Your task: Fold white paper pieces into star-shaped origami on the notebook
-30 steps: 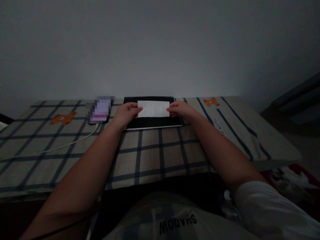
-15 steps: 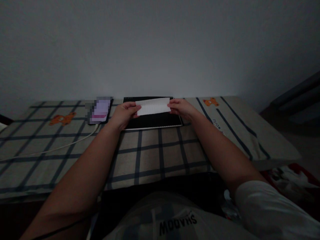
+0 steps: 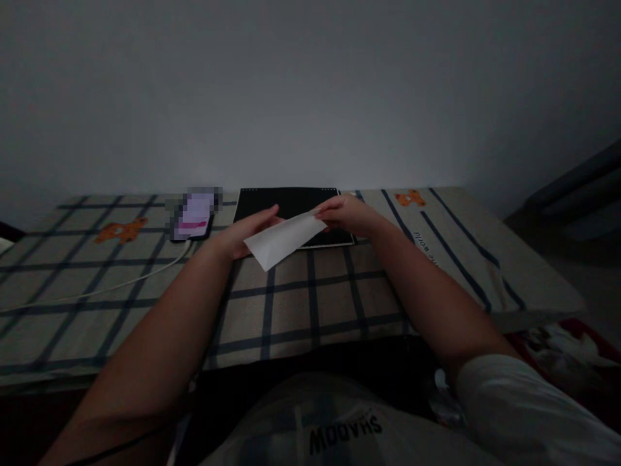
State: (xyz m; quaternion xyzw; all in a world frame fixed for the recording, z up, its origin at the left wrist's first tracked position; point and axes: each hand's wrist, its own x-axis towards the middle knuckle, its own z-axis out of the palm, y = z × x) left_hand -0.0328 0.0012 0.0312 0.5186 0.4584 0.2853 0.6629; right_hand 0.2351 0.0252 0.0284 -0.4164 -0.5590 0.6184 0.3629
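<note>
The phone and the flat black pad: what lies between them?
Between the phone and the black pad, the head view shows a narrow strip of checked cloth; the left hand hides its nearer end.

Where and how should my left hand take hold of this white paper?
Probably by the free end of the white paper, with the left hand coming from the left, thumb on top and fingers beneath. The right hand pinches the opposite end, and the thin sheet slants, its loose corner pointing out over the checked cloth.
</note>
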